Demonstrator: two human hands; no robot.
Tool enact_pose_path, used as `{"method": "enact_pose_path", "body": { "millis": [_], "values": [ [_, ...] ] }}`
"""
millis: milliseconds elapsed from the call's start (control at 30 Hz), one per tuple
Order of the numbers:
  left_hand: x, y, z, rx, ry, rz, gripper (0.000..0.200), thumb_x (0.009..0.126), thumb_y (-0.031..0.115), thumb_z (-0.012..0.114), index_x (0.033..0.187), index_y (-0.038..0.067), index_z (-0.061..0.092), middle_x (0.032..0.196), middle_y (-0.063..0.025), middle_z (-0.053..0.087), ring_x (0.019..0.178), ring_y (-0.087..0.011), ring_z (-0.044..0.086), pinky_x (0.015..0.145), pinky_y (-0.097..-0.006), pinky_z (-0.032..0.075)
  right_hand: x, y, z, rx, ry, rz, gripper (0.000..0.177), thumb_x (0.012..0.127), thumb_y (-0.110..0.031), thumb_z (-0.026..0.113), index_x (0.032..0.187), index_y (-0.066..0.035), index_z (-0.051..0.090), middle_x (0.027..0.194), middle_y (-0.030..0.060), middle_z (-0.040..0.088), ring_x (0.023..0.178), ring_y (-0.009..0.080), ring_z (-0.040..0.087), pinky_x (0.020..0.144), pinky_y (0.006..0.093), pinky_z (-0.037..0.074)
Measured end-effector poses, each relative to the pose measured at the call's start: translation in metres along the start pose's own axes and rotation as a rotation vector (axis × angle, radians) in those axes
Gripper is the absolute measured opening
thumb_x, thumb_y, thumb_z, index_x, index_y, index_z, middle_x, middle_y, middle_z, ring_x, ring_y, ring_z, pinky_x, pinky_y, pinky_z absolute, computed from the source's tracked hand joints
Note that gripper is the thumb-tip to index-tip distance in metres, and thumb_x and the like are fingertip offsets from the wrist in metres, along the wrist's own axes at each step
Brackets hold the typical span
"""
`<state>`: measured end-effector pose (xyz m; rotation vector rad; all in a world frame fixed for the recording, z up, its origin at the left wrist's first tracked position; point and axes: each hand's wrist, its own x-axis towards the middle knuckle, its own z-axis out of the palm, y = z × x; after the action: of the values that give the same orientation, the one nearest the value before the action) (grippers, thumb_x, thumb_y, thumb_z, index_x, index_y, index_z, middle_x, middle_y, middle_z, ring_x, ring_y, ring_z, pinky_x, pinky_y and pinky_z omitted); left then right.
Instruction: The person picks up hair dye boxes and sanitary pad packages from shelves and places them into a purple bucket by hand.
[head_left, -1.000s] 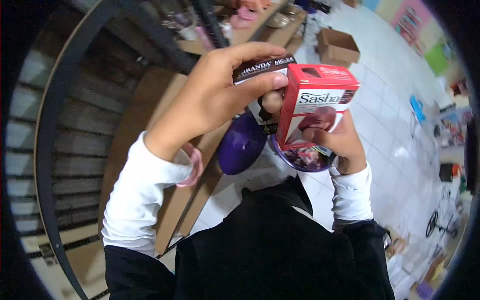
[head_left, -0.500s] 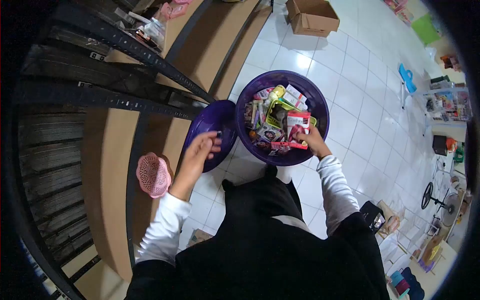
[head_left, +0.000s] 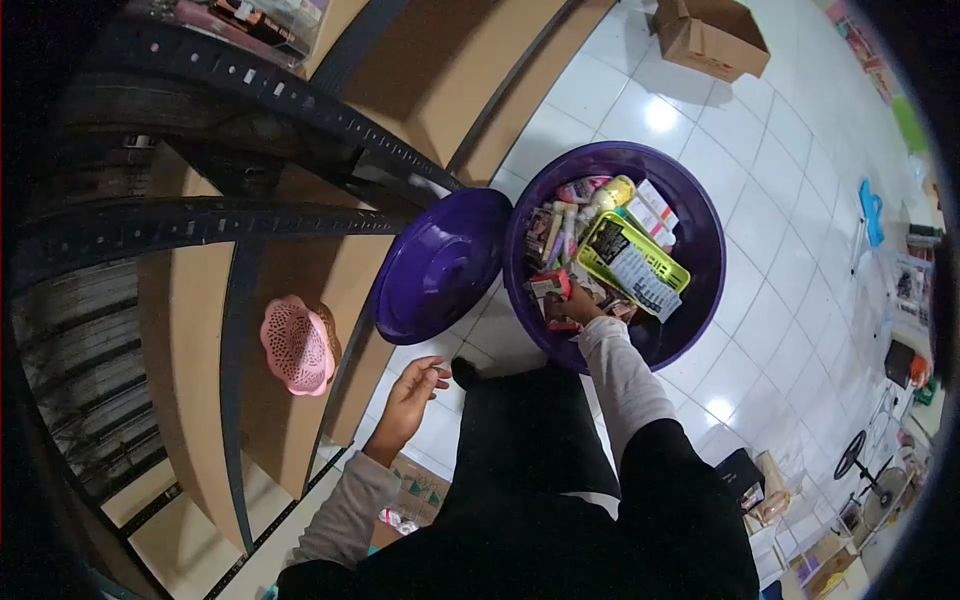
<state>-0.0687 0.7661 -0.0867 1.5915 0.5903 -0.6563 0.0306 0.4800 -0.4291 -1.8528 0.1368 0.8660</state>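
A round purple tub (head_left: 712, 250) on the floor holds a jumble of small packaged goods. Inside it my right hand (head_left: 577, 304) is closed on a red-and-white packet (head_left: 548, 286), low at the near left side. Beside that hand lies a yellow-green plastic basket (head_left: 676, 271) with a printed pale packet (head_left: 640, 280) in it. My left hand (head_left: 408, 398) hangs in front of my legs, below the purple lid (head_left: 440, 265). Its fingers are bent towards the thumb, and a tiny thing seems to show at the tips, too small to name.
At the left stands a shelf rack with dark metal posts (head_left: 235, 300) and brown boards (head_left: 185, 390). A pink lace-patterned basket (head_left: 299, 345) sits on a board. An open cardboard box (head_left: 712, 42) is on the tiled floor (head_left: 745, 175) beyond the tub.
My right hand has carried the red-and-white packet leftward and lower into the tub, uncovering the yellow-green basket. My left hand has dropped from over the lid towards my legs. The view has shifted.
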Motion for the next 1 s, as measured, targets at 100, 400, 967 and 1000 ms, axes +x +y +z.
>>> {"method": "enact_pose_path", "body": {
  "millis": [100,400,967,1000],
  "values": [
    [0.004,-0.015,-0.004,0.003,0.016,-0.059,0.036,0.097,0.031,0.044,0.123,0.007,0.047,0.106,-0.0053,0.060,0.095,-0.0133,0.055,0.082,-0.0298,0.041,0.025,0.045,0.013,-0.074,0.022,-0.097,0.066,0.064,-0.032,0.078,0.110,0.001,0.044,0.098,0.0245,0.061,0.099,0.0383,0.058,0.082,0.0406,0.047],
    [0.002,-0.022,-0.003,-0.025,0.007,0.011,0.031,0.097,0.022,0.046,0.122,0.004,0.047,0.104,-0.0085,0.059,0.095,-0.0142,0.055,0.087,-0.0282,0.042,-0.026,-0.042,0.013,-0.697,0.181,0.039,0.053,0.072,-0.031,0.073,0.107,0.000,0.047,0.108,0.0221,0.054,0.098,0.0408,0.056,0.081,0.0454,0.049],
    [-0.109,0.048,-0.053,0.168,0.335,0.461,0.030,0.091,0.012,0.054,0.119,0.003,0.050,0.100,-0.0095,0.063,0.091,-0.0156,0.060,0.077,-0.0282,0.047,-0.082,-0.056,-0.044,-0.860,-0.001,-0.449,0.053,0.081,-0.038,0.060,0.125,-0.011,0.047,0.108,0.0200,0.061,0.098,0.0409,0.057,0.084,0.0471,0.046],
    [-0.129,0.064,-0.061,0.195,0.403,0.509,0.030,0.091,0.012,0.054,0.119,0.003,0.050,0.101,-0.0095,0.063,0.091,-0.0159,0.060,0.076,-0.0284,0.047,-0.099,-0.084,-0.048,-0.653,0.004,-0.394,0.042,0.083,-0.032,0.057,0.117,-0.009,0.054,0.101,0.0211,0.062,0.092,0.0403,0.059,0.081,0.0460,0.047]
  ]
}}
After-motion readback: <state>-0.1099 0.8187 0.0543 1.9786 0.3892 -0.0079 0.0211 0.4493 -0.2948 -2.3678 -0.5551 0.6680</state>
